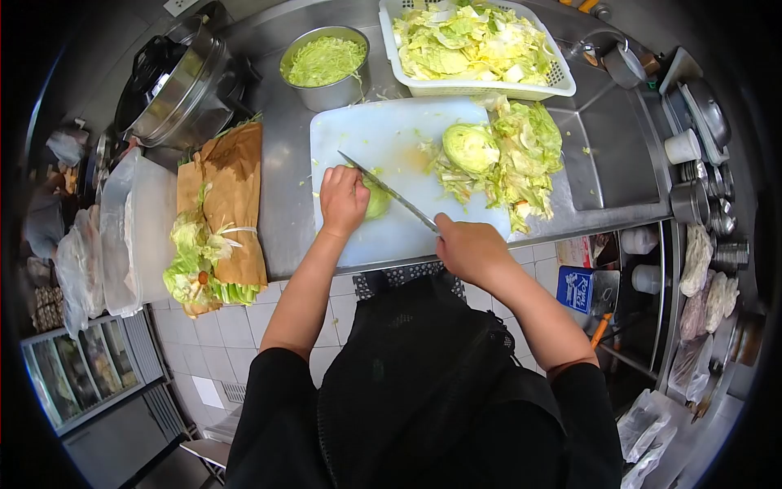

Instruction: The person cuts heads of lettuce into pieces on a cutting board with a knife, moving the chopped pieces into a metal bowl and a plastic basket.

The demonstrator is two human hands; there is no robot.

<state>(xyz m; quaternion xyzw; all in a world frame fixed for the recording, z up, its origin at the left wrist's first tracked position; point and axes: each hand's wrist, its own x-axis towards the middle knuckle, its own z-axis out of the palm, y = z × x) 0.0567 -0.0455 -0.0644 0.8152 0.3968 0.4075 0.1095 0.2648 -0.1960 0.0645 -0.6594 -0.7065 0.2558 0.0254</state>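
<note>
My right hand (475,253) is wrapped round the handle of a long kitchen knife (397,196), whose blade slants up and left over the white cutting board (407,122). My left hand (343,200), fingers curled, presses on a pale green piece of lettuce (377,202) beside the blade, and partly hides it. A cut lettuce half (471,147) sits at the board's right side against a heap of loose lettuce leaves (528,151). Small green shreds are scattered over the board.
Behind the board stand a round metal pot of shredded lettuce (327,63) and a white basket (489,90) heaped with torn leaves. A steel sink (615,163) lies to the right. At left are a brown paper bag (232,179) with leafy greens and a plastic bin (151,236).
</note>
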